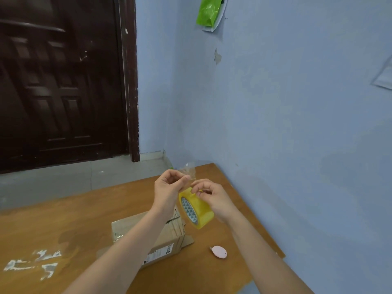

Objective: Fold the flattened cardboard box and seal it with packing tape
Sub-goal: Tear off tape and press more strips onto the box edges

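Both hands raised together above cardboard box (146, 236): left hand (167, 187) pinching tape end (188, 169), right hand (214, 198) gripping tape roll (196, 209).

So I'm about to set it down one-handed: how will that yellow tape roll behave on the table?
The tape roll is a round ring, so set on edge it would likely roll across the smooth wooden table; flat, it should stay. The loose tape end pinched by the left hand looks thin and floppy, probably clinging to itself.
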A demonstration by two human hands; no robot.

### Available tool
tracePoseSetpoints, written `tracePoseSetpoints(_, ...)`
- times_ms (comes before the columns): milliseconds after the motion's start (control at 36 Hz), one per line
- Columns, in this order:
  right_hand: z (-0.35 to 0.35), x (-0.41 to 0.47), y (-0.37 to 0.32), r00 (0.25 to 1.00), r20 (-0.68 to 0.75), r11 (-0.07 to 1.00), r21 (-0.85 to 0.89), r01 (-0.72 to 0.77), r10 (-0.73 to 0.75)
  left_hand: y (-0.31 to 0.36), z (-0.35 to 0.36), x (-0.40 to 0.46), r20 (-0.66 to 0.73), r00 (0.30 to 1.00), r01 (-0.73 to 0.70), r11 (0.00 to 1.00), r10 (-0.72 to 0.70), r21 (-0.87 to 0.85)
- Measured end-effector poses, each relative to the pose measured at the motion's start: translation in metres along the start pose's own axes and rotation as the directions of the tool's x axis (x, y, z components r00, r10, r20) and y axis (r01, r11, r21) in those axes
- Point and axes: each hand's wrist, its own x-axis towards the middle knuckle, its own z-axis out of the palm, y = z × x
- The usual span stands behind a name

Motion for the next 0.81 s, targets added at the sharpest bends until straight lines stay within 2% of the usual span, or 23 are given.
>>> tracePoseSetpoints(167,0.004,-0.001,-0.005,1.000,-0.004,0.999,0.038,0.019,-0.019,-0.001,0.007,-0.001,-0.046,0.999,-0.011,0.997,0.008,-0.074)
tracePoseSetpoints(333,0.001,-0.002,-0.006,1.000,-0.020,0.999,0.035,-0.011,0.012,0.001,0.010,-0.003,-0.052,0.988,0.126,0.956,-0.145,-0.265)
tracePoseSetpoints(500,-0.001,-0.006,-0.003,0.999,-0.043,0.999,0.024,-0.027,0.028,0.005,0.012,0.000,-0.021,0.978,0.198,0.962,-0.206,-0.187)
tracePoseSetpoints(583,-0.001,-0.008,-0.002,0.999,-0.034,0.999,-0.001,-0.033,0.033,0.002,0.011,0.003,-0.020,0.977,0.211,0.974,-0.213,-0.082)
tracePoseSetpoints(667,0.000,-0.012,-0.001,0.997,-0.044,0.998,-0.015,-0.065,0.064,0.002,0.012,0.003,-0.032,0.990,0.140,0.990,-0.139,0.023)
tracePoseSetpoints(806,0.003,-0.020,0.006,0.987,-0.157,0.989,0.145,-0.004,0.027,0.007,0.022,-0.003,0.054,0.999,-0.014,0.997,0.010,0.071)
